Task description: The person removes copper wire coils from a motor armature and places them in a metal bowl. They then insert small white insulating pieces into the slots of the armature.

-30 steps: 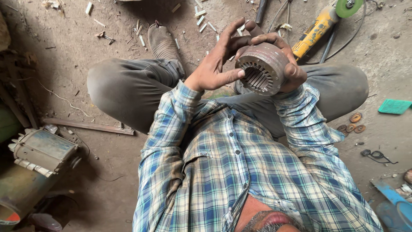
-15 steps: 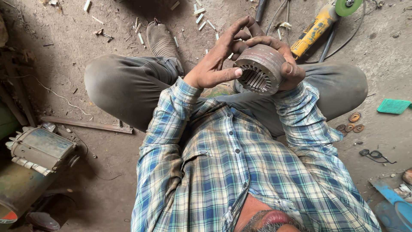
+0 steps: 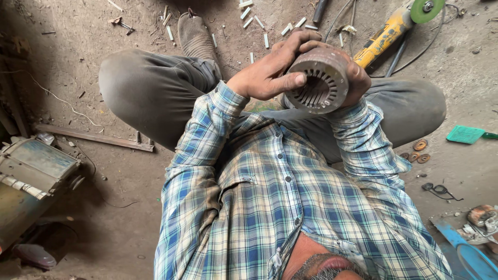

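From the head camera, the person sits cross-legged on the dusty floor [image 3: 104,218], holding a slotted motor stator core [image 3: 317,80] up above the knees. The left hand [image 3: 267,75] grips its near side, thumb laid across the slotted rim, fingers curled over the top. The right hand [image 3: 358,78] cups the far side from underneath, fingers wrapped behind the core. Both hands are clenched on it, about equally close. The core's bore axis points back towards the person's chest, so the open slotted face looks at the camera. Beyond the right knee lies a yellow angle grinder [image 3: 394,26] with a green disc. A blue-grey motor housing [image 3: 36,171] sits at the floor's left edge.
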